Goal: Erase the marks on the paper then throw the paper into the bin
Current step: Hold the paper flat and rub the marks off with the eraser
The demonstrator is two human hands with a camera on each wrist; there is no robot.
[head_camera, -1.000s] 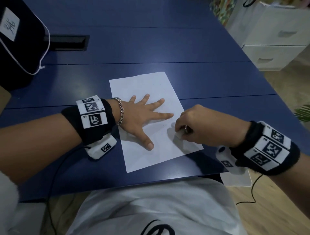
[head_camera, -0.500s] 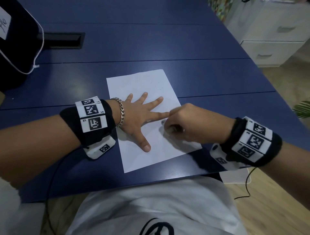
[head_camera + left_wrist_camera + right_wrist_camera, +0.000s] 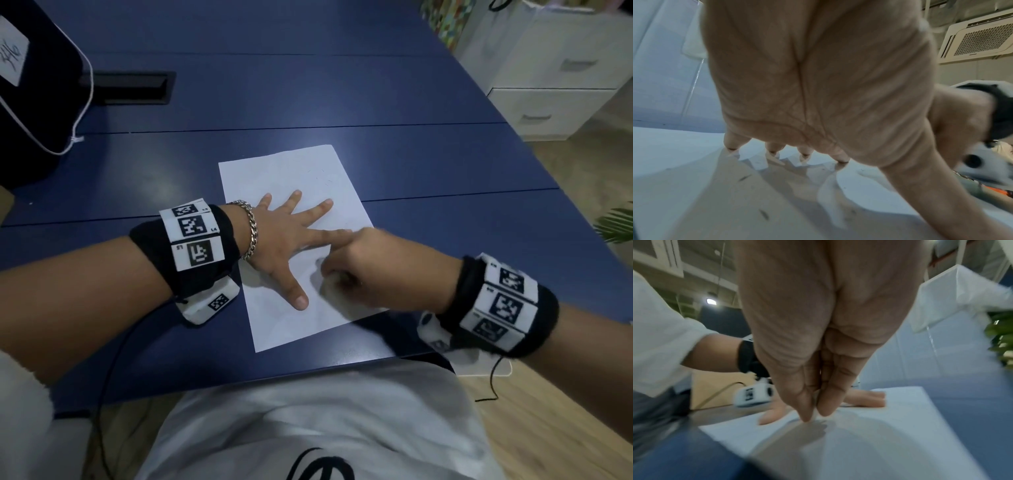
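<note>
A white sheet of paper point(image 3: 291, 171) lies on the blue table point(image 3: 411, 102) in front of me. My left hand point(image 3: 301, 240) presses flat on it with fingers spread; in the left wrist view its fingertips point(image 3: 772, 149) touch the paper point(image 3: 684, 154). My right hand point(image 3: 342, 274) is curled, pinching a small white eraser point(image 3: 329, 286) against the sheet, just right of my left thumb. The eraser is blurred and mostly hidden. In the right wrist view my pinched fingertips point(image 3: 813, 415) touch the paper point(image 3: 890, 434). Faint marks point(image 3: 325, 176) show near the sheet's far right corner.
A black bag point(image 3: 34, 85) sits at the far left of the table, with a cable slot point(image 3: 130, 87) beside it. White drawers point(image 3: 555, 85) stand on the floor to the right, a plant point(image 3: 616, 222) nearer. No bin is in view.
My right hand has slid left across the paper, from near its right edge to close beside my left thumb and index finger. My left hand stays flat on the sheet.
</note>
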